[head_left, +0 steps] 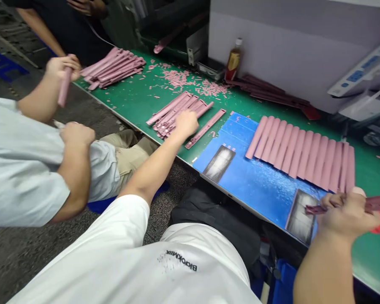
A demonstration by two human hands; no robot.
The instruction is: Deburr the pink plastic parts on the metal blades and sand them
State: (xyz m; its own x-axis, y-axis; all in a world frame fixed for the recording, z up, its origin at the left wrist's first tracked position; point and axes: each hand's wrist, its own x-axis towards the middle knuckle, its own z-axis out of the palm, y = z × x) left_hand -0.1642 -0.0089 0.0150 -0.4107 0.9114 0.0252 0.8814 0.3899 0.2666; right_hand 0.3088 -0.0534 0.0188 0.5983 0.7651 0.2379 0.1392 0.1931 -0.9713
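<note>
My left hand (186,123) reaches over a small pile of pink plastic strips (174,107), its fingers closed on a strip at the pile's right side; the fingertips are partly hidden. One single strip (205,128) lies just right of that pile, hollow side up. At the right, my right hand (346,213) grips a darker pink plastic strip (378,203), held roughly level above the table's front edge. Between my hands, a row of smooth pink strips (299,150) lies side by side, rounded faces up, on a blue printed sheet (237,164).
A co-worker at my left holds a pink strip (65,86) beside a larger strip pile (115,67). Pink scraps (190,82) litter the green table (129,99). Behind stand a bottle (233,61) and dark red strips (272,93). A power strip (361,67) hangs at the right.
</note>
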